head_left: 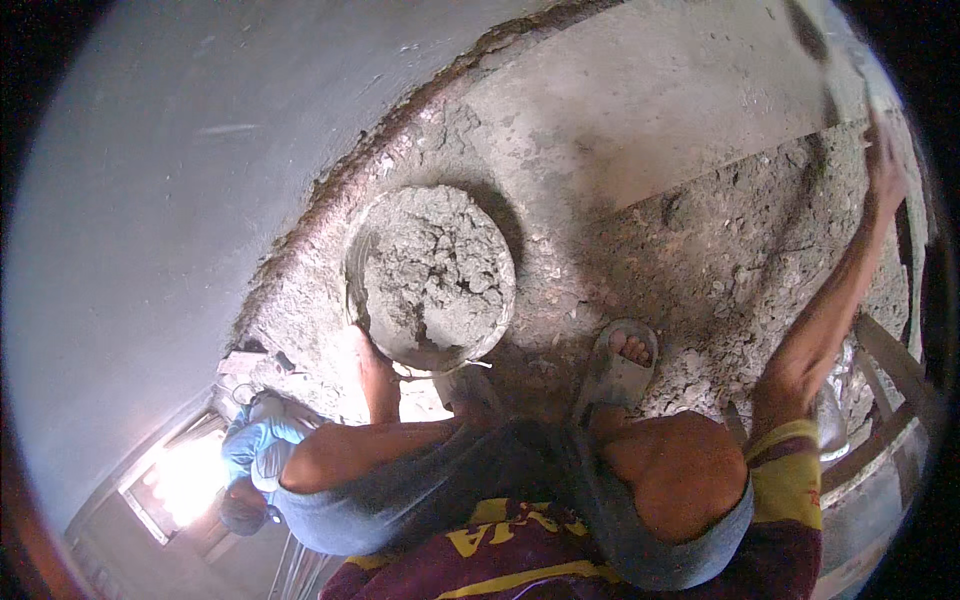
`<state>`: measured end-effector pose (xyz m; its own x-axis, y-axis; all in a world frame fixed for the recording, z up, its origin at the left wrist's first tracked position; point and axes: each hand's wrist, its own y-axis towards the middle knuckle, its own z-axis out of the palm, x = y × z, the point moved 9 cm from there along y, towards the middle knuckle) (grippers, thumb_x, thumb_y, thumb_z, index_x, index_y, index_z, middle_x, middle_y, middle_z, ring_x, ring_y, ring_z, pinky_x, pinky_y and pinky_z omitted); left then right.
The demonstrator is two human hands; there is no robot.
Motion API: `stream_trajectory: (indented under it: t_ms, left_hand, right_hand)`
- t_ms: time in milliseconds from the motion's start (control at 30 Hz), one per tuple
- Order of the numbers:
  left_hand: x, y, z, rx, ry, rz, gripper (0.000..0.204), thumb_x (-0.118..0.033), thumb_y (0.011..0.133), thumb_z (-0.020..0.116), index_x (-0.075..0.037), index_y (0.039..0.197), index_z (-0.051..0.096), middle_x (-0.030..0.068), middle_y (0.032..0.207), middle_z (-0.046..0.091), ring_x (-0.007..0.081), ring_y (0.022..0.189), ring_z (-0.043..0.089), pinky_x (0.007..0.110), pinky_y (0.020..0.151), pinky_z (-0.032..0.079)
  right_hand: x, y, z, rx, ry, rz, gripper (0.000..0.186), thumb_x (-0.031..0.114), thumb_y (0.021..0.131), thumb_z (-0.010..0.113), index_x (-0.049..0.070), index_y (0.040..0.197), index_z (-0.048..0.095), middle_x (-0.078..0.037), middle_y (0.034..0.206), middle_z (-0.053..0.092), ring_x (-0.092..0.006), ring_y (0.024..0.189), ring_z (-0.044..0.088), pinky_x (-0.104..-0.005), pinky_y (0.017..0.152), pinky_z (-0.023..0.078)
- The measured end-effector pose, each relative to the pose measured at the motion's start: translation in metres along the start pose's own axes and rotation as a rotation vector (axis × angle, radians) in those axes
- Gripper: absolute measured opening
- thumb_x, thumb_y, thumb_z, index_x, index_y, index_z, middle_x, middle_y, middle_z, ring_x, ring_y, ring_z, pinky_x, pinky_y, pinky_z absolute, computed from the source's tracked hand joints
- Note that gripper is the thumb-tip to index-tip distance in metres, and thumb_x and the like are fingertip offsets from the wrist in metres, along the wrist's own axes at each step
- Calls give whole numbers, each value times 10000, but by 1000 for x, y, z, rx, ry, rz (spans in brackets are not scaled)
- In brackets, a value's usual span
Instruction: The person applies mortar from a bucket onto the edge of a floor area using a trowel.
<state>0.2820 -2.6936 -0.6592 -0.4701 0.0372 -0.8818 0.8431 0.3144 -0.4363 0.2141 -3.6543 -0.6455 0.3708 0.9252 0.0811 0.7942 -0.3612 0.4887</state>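
Note:
A round basin (pixel 357 290) of wet grey mortar (pixel 435 260) stands on the rough floor in front of me. My left hand (pixel 368 362) is at the basin's near left rim, below my bent knee. Glare washes it out, so its fingers do not show clearly. Far out to the right, my right arm stretches forward. My right hand (pixel 885 170) is closed at its end, around something thin and pale that blurs into the picture's edge. Beyond the basin, a smooth grey layer (pixel 640 110) covers the floor, with a straight edge towards the rough part.
A plastered wall (pixel 170 180) rises along the left. My sandalled right foot (pixel 630 350) is near the basin. Behind at lower left, another person in blue (pixel 265 445) bends near a bright window (pixel 185 480). Wooden bars (pixel 885 400) stand at the right.

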Motion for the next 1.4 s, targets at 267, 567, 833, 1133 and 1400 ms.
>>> stream_trajectory:
  t_ms: [267, 567, 833, 1133, 1400]
  left_hand:
    - [-9, -17, 35, 85, 464, 169, 602, -444, 1137, 346, 32, 1487, 460, 158, 1450, 552, 239, 1302, 552, 381, 1110, 426]
    - [5, 3, -3, 30, 826, 432, 555, -335, 1140, 367, 117, 1455, 438, 213, 1445, 543, 291, 1329, 518, 392, 1135, 387]
    - [17, 6, -6, 124, 118, 222, 528, -329, 1134, 429, 140, 1359, 518, 158, 1343, 588, 221, 1240, 523, 357, 1109, 376]
    - [17, 5, -15, 62, 243, 212, 584, -352, 1138, 404, 127, 1471, 442, 196, 1509, 486, 238, 1399, 440, 365, 1195, 300]
    - [23, 6, -6, 114, 20, 172, 549, -336, 1142, 396, 132, 1411, 496, 196, 1420, 552, 244, 1304, 507, 374, 1144, 358]
  right_hand:
    - [380, -61, -86, 359, 959, 65, 370, 226, 923, 782, 107, 1272, 746, -46, 1055, 773, -154, 836, 675, -321, 782, 558]
    - [544, -135, -113, 201, 627, -337, 522, 189, 819, 867, 122, 1313, 710, -12, 763, 606, -113, 632, 586, -310, 543, 491]
    - [399, -153, -50, 188, 629, 462, 468, 377, 1006, 682, 110, 1390, 660, -75, 989, 747, -108, 676, 624, -304, 549, 511]
    - [487, -186, -7, 628, 907, 596, 491, 396, 1006, 680, 57, 1361, 673, -155, 1172, 756, -197, 1015, 724, -352, 841, 580]
    - [494, -169, -50, 556, 1084, 532, 406, 320, 964, 744, 86, 1295, 717, -38, 890, 724, -113, 750, 630, -283, 696, 517]
